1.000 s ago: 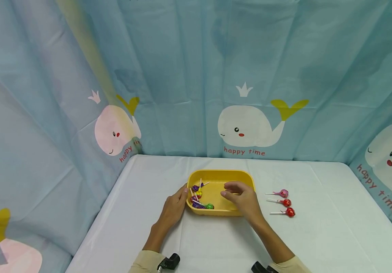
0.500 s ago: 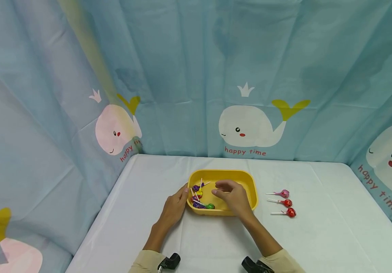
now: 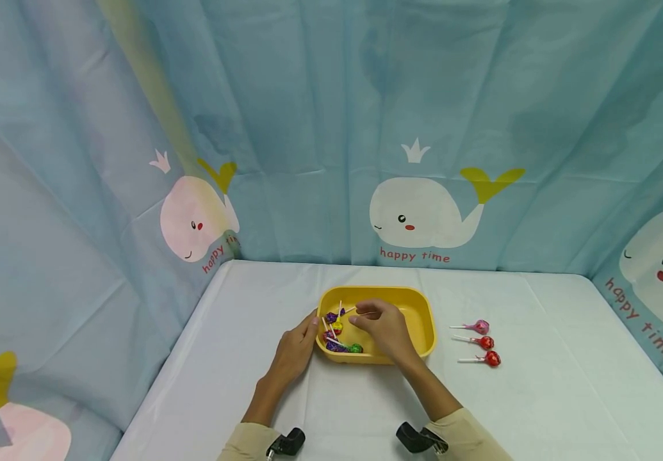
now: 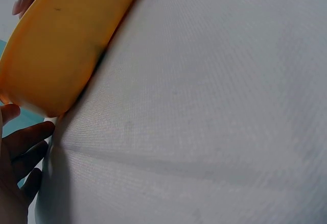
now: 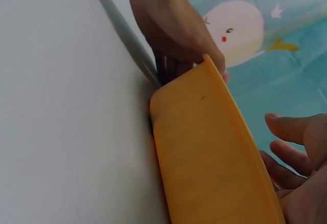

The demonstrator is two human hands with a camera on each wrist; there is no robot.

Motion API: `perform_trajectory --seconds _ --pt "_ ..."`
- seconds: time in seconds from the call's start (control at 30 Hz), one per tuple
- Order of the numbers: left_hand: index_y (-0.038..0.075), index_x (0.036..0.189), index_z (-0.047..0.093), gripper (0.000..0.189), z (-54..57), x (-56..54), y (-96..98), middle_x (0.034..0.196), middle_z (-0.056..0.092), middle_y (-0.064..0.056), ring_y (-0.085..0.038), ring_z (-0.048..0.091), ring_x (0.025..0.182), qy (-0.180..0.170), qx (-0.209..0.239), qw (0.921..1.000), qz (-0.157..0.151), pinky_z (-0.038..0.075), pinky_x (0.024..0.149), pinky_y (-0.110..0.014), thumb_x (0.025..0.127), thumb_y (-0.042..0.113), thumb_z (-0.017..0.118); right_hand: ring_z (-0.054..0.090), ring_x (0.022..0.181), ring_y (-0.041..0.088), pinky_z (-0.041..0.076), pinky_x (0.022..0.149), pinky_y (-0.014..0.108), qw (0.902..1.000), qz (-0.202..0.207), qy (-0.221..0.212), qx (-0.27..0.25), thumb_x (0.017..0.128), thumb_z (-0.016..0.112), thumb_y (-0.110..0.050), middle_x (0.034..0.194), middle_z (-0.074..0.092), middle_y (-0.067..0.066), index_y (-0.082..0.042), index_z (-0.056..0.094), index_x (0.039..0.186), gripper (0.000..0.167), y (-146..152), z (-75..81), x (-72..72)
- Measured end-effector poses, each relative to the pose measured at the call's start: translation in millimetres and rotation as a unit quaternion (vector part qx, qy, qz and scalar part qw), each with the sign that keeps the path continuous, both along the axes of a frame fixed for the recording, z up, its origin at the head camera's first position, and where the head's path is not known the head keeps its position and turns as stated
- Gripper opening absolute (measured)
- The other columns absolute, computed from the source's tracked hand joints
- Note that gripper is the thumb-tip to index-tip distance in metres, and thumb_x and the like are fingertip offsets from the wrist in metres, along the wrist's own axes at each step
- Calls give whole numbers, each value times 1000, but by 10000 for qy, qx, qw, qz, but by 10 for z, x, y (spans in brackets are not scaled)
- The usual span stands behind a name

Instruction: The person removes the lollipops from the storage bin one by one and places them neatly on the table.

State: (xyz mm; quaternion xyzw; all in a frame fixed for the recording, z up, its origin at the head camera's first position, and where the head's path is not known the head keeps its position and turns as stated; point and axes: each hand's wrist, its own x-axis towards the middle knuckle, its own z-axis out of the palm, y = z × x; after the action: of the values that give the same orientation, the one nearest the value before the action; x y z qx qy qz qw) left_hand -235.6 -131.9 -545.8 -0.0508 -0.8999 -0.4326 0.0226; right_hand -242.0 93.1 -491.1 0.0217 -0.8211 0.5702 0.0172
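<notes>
A yellow plastic tray stands on the white table. My left hand holds its left end, thumb at the rim and fingers along the outer wall. In the tray's left part lie several wrapped lollipops, among them a purple one, a yellow one and a green one. My right hand is over the inside of the tray, thumb and fingers apart with nothing between them. Its fingertips are close to the upper purple lollipop's stick. The right wrist view shows this hand beyond the tray's rim.
To the right of the tray, a pink lollipop and two red lollipops lie in a column, sticks pointing left. A blue curtain with whale prints hangs behind the white table.
My right hand has moved left across the tray, from its right side toward the lollipops at the left. The left hand, the tray and the lollipops stay in place.
</notes>
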Motion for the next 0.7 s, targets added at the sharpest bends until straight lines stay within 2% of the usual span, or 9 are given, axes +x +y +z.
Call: perform_trajectory --seconds 0.43,0.7 --pt "20 161 48 65 -4 4 -18 157 55 -5 -33 52 146 42 0 10000 0 41 122 -54 113 60 32 72 97 23 64 89 39 9998 145 -29 95 93 84 -20 107 77 9 0 76 117 32 -170 -72 -159" --pt "21 161 48 63 -5 6 -11 157 55 -6 -34 52 146 42 -3 10000 -74 41 122 -54 113 59 32 68 90 21 61 76 31 9996 201 -85 175 91 85 -14 100 75 8 2 76 112 27 -253 -109 -220"
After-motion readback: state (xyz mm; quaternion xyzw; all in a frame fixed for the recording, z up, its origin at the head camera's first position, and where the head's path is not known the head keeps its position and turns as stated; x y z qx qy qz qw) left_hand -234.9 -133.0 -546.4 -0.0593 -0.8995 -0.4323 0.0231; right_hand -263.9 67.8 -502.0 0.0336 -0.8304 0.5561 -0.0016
